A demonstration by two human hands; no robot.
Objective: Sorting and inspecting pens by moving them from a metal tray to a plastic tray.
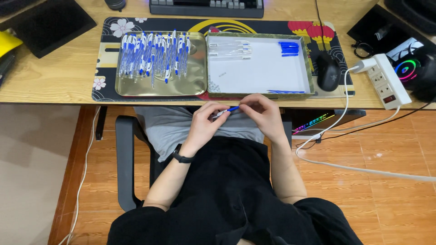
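Observation:
My left hand (205,122) and my right hand (262,111) meet over my lap just below the desk edge, both pinching one blue and white pen (227,111) between their fingertips. A black watch sits on my left wrist. On the desk above, a gold metal tray (190,84) holds several blue and white pens (152,56) laid side by side. To its right a shallow box (263,72) with a white floor holds clear pen barrels (229,49) at its far left and blue pen parts (288,47) at its far right.
A patterned desk mat (104,54) lies under tray and box. A black mouse (328,72), a white power strip (386,80) with trailing cables, glasses (362,49) and a keyboard (206,7) sit around them. A black chair (127,159) stands on the wooden floor.

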